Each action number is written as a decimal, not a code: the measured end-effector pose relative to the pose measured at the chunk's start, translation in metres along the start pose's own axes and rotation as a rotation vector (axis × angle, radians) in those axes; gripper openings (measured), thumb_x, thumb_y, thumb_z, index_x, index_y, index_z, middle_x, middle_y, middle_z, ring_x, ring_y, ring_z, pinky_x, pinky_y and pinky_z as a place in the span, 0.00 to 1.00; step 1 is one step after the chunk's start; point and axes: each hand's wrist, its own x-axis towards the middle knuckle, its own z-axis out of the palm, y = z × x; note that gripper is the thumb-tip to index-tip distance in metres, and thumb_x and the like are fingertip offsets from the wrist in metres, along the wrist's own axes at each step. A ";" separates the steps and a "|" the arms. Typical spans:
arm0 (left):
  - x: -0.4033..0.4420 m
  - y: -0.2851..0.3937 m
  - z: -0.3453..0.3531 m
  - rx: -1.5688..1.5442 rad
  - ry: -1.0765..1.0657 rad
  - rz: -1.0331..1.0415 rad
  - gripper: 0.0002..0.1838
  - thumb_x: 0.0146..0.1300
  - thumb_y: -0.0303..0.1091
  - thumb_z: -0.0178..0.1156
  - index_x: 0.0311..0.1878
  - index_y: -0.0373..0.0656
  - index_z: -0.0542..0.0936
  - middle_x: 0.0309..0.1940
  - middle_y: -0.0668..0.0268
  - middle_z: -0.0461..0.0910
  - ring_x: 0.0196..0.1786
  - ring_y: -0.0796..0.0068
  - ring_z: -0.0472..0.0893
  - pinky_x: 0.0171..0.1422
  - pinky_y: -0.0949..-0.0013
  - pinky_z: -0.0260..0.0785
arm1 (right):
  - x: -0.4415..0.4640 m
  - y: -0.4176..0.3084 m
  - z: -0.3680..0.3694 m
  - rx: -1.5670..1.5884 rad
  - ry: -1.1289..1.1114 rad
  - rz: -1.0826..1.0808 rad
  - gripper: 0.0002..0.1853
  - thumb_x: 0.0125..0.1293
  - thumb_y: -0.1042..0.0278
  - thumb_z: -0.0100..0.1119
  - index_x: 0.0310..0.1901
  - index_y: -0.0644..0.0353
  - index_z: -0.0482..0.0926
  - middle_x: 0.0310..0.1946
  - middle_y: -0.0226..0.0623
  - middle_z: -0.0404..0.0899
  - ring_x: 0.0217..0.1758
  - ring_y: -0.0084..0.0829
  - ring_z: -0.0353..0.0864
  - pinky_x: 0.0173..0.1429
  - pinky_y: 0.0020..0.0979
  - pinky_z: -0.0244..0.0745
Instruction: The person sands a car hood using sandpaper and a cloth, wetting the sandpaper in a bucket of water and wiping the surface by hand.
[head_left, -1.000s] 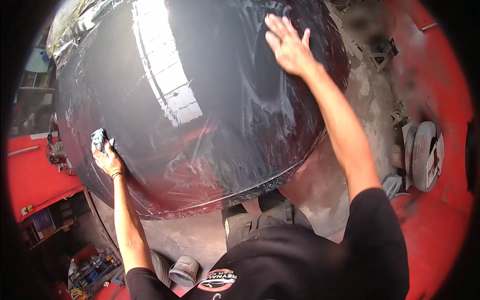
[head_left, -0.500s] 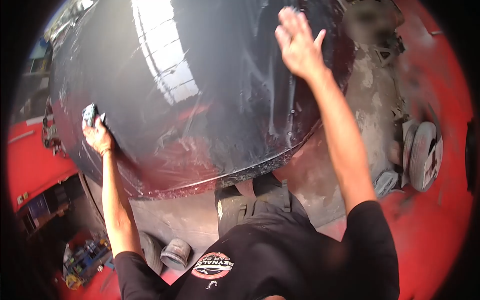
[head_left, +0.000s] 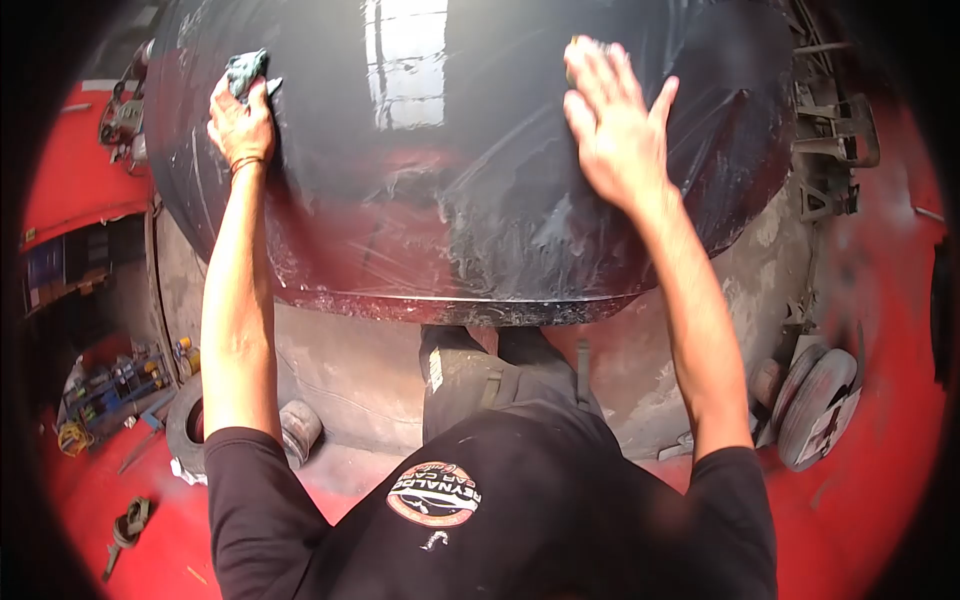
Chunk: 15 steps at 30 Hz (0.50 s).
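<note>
Cloth (head_left: pixel 246 72) in left hand (head_left: pixel 241 128) | right hand (head_left: pixel 622 150) spread over streaked panel (head_left: pixel 500 130)

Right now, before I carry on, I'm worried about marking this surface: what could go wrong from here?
The wristband on your left hand sits close to the dark panel and might scratch it if that wrist drops. Whitish streaks lie near your right hand; any grit in them could drag under your fingers. Your trousers are near the panel's lower edge, so leaning in may rub it.
</note>
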 end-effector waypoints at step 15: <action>-0.001 0.006 -0.004 -0.041 0.013 0.038 0.36 0.76 0.61 0.65 0.78 0.52 0.71 0.73 0.57 0.78 0.78 0.52 0.75 0.82 0.41 0.57 | 0.043 -0.067 0.008 -0.221 -0.115 -0.288 0.27 0.87 0.52 0.48 0.83 0.43 0.72 0.89 0.23 0.63 0.94 0.32 0.53 0.87 0.84 0.34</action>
